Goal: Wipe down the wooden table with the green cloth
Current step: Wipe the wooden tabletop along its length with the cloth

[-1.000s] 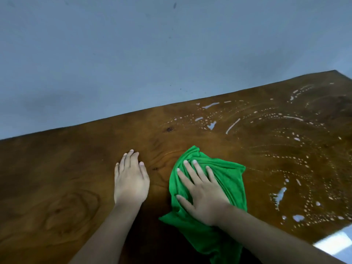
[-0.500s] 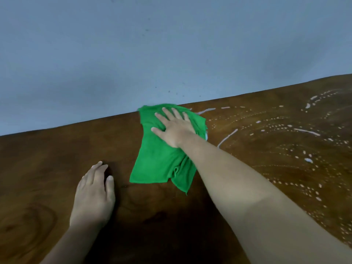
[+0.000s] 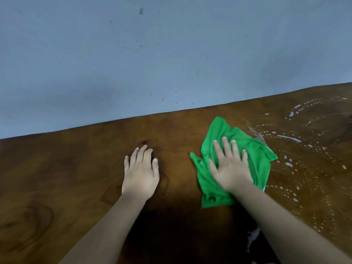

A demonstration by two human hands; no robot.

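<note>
With the right hand (image 3: 231, 168) pressed flat, fingers (image 3: 226, 147) spread, on the green cloth (image 3: 261, 159), the wet streaks (image 3: 289, 138) lie just right of those fingertips; left hand (image 3: 141, 174) rests flat on bare table (image 3: 76, 168).

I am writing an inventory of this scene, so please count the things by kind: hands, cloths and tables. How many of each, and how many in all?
Hands: 2, the left hand flat on the wood, the right hand pressing the cloth
Cloths: 1, the green cloth
Tables: 1, the wooden table, with white droplets on its right part
Total: 4
</note>
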